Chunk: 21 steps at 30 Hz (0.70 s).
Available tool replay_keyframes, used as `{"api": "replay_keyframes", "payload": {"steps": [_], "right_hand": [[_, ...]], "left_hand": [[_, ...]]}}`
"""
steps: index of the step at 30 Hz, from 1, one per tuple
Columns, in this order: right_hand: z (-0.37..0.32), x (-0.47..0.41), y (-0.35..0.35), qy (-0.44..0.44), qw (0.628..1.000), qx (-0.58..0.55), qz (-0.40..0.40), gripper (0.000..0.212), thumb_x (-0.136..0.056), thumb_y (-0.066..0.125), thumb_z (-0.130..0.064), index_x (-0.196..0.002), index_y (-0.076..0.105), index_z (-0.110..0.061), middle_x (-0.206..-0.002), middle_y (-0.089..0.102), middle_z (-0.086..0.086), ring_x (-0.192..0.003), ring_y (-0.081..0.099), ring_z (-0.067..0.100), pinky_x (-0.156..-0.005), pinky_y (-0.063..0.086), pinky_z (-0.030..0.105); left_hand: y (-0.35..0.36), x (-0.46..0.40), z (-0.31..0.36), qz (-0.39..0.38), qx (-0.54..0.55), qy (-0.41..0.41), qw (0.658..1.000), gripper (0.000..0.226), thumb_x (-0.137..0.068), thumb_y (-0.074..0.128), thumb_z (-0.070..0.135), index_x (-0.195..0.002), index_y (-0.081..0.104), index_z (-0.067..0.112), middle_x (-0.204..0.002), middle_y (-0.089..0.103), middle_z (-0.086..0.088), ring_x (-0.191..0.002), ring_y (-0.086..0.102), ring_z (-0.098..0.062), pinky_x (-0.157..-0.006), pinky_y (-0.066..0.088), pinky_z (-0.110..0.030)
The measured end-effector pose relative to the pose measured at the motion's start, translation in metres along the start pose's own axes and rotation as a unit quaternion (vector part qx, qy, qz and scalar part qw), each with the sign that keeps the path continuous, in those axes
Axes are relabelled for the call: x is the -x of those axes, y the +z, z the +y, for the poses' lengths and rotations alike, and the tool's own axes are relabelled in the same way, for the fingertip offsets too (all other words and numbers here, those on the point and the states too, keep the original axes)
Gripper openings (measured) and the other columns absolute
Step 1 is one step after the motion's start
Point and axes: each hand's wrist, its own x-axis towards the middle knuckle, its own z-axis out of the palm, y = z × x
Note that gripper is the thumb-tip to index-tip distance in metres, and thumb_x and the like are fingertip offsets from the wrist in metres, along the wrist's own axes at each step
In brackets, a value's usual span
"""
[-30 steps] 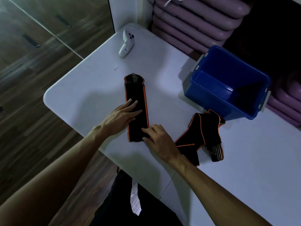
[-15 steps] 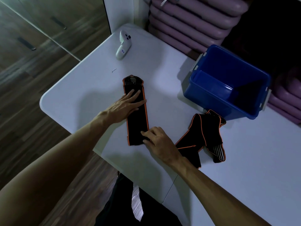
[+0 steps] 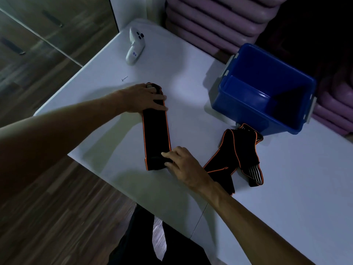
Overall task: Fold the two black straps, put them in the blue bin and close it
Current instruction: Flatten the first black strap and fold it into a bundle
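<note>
A long black strap with orange edging [image 3: 156, 131] lies flat on the white table [image 3: 191, 104], running away from me. My left hand [image 3: 142, 99] rests flat across its far end, fingers spread. My right hand [image 3: 180, 165] pinches the near right corner of that strap with curled fingers. The second black strap [image 3: 236, 155] lies crumpled to the right, just behind my right wrist, its striped end toward me. The blue bin [image 3: 265, 92] stands open and empty at the back right, beyond the crumpled strap. No lid is in view.
A white handheld controller [image 3: 134, 45] lies at the table's far left corner, with a small screw [image 3: 124, 79] near it. Stacked purple mats [image 3: 219, 18] sit behind the table. The table's left edge drops to wooden floor [image 3: 57, 188].
My left hand slid from the middle of the flat strap to its far end. My right hand stayed at the near end.
</note>
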Motion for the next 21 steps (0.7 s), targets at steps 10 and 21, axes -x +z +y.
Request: {"api": "replay_keyframes", "payload": {"steps": [10,21], "right_hand": [[0.003,-0.020,-0.006,0.079,0.994,-0.006,-0.079,0.038,-0.102,0.047,-0.026,-0.138,0.050,-0.014,-0.113,0.053,0.013,-0.111,0.045,0.027,-0.097,0.042,0.038],[-0.016,-0.022,0.000,0.007,0.992,0.111,0.050,0.026,-0.087,0.068,-0.013,-0.111,0.068,-0.020,-0.114,0.058,0.003,-0.098,0.052,0.028,-0.066,0.052,0.043]], "left_hand": [[0.001,0.003,-0.007,-0.044,0.045,-0.008,0.998,0.075,-0.094,0.052,0.040,-0.149,0.001,0.044,-0.162,-0.006,0.004,-0.145,0.019,-0.024,-0.102,0.036,-0.037],[0.003,0.007,0.004,0.002,0.059,-0.048,0.997,0.068,-0.095,0.050,0.019,-0.149,0.015,0.042,-0.162,0.002,-0.001,-0.145,0.018,-0.027,-0.103,0.036,-0.038]]}}
